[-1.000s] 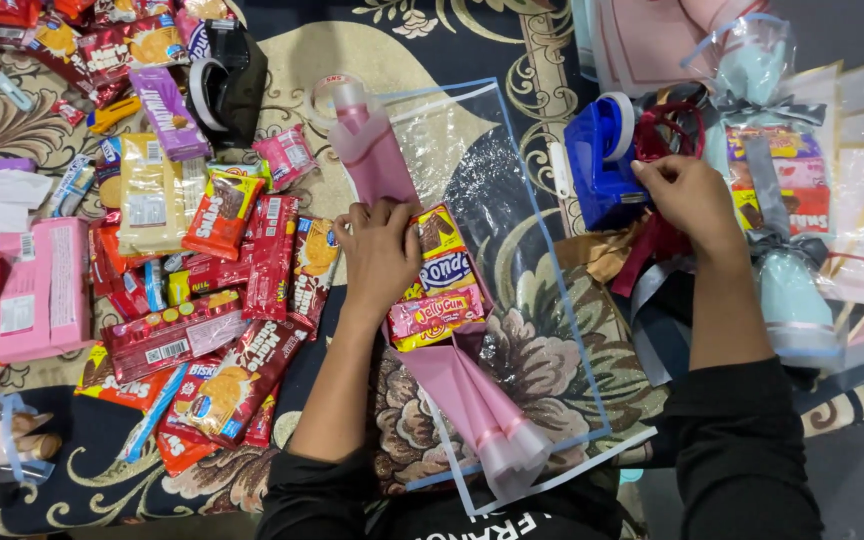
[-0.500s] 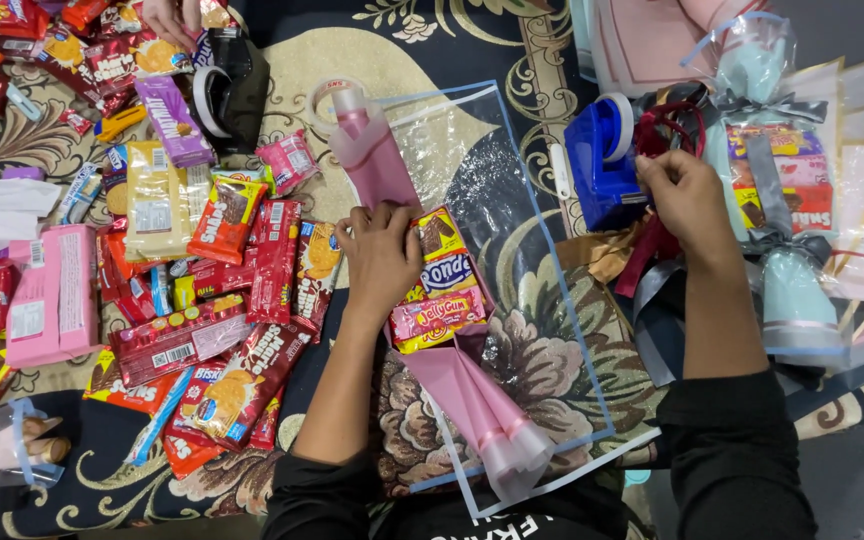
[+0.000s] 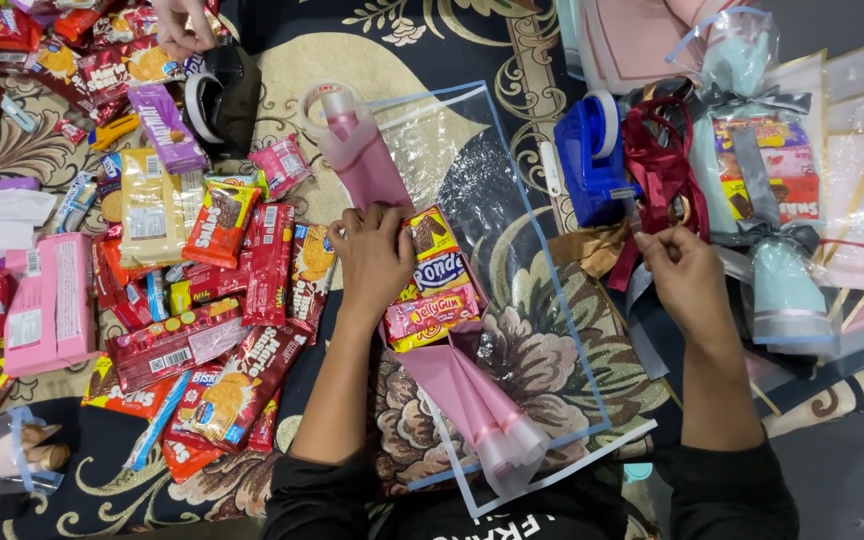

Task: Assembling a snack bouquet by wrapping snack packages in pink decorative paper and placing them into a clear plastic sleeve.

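Bright, even light falls from overhead, and colours read vivid. Shadows are soft and short beneath the forearms. Glare streaks the clear plastic sheet and the glossy snack wrappers. The centre is sharp; the corners bend slightly with wide-angle distortion, and the dark sleeves lose detail.

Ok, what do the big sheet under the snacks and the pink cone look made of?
Sheet: probably thin clear plastic film, glossy; the carpet pattern shows through and it glints. Pink cone: looks like matte paper, opaque, with soft folds.
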